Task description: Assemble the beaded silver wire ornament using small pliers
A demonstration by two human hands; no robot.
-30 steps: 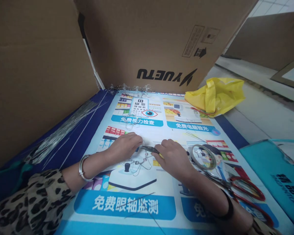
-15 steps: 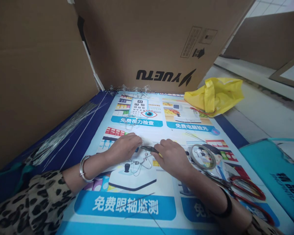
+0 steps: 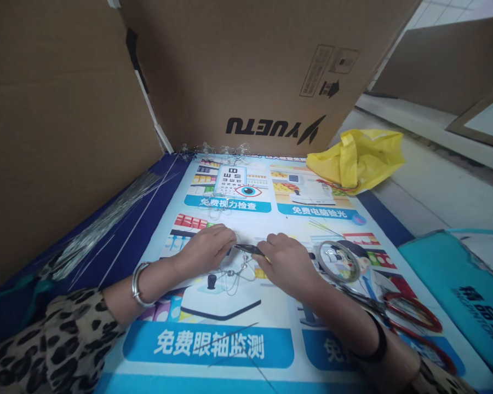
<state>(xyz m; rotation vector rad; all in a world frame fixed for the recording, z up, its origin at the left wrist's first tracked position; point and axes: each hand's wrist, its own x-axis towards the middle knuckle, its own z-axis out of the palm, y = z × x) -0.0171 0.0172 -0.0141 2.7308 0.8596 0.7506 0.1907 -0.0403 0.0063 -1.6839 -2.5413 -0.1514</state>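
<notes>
A piece of bent, looped wire [image 3: 233, 283] with small clear beads hangs between the hands, above the printed sheet [image 3: 271, 230]. My left hand [image 3: 207, 246] pinches the upper end of this wire piece; its fingertips hide the exact spot. Pliers [image 3: 248, 249] with dark jaws and a bit of yellow on the handle point leftward from my right hand [image 3: 290, 262], which is wrapped round them. The jaw tips reach the wire close to my left fingertips. Whether the jaws are closed on the wire is too small to tell.
Red-handled scissors [image 3: 413, 312] and a roll of clear tape [image 3: 339, 262] lie by my right forearm. Straight wires [image 3: 107, 219] are bundled at left. Finished-looking wire shapes [image 3: 216, 150] sit before the cardboard box [image 3: 267, 71]. A yellow bag [image 3: 357, 161] lies at back right.
The view has shifted very slightly. Both hands, the pliers and the wire piece keep nearly the same position and grip.
</notes>
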